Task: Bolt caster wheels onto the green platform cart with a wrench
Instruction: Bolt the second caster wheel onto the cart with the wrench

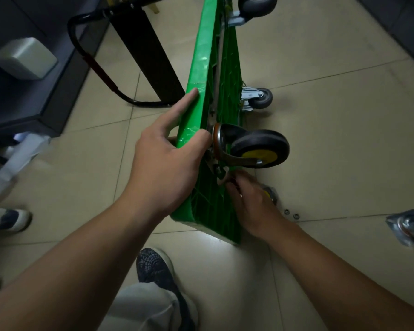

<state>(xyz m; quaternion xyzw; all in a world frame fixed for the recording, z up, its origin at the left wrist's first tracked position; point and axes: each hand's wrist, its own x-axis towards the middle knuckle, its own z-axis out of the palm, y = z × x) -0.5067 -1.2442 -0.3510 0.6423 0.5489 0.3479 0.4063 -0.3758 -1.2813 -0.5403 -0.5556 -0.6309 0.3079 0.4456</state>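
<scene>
Left grip (pixel 167 161) clasps green cart (pixel 201 68) edge; right grip (pixel 246 199) curls under caster (pixel 258 149), hold unclear.

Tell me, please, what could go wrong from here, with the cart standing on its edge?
The green cart stands on its edge and only the left hand grips it; if that grip slips, it may tip toward the shoe below.
The right hand works close beside the caster wheel; it could be pinched if the wheel swivels.
Two small fasteners lie loose on the floor and could be kicked away.
</scene>
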